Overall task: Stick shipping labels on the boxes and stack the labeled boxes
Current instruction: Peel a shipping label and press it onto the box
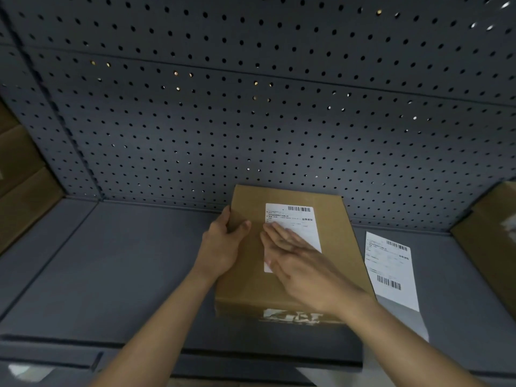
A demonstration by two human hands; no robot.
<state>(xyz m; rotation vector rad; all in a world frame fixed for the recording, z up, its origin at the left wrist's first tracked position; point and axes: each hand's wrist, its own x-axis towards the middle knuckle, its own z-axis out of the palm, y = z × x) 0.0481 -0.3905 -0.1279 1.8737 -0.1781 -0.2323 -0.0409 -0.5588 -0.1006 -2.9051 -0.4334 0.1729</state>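
Note:
A flat brown cardboard box (329,247) lies on the grey workbench (117,269), its far end against the pegboard. A white shipping label (296,219) with a barcode sits on the box's top. My right hand (298,261) lies flat on the label's lower half with its fingers stretched out and blurred. My left hand (223,241) grips the box's left edge, thumb on top. A second white label sheet (391,269) lies on the bench just right of the box.
A dark grey pegboard wall (251,107) rises behind the bench. Stacked brown boxes (19,174) stand at the left edge, and another brown box (491,236) sits at the right edge. The bench's front lip (83,356) runs along the bottom.

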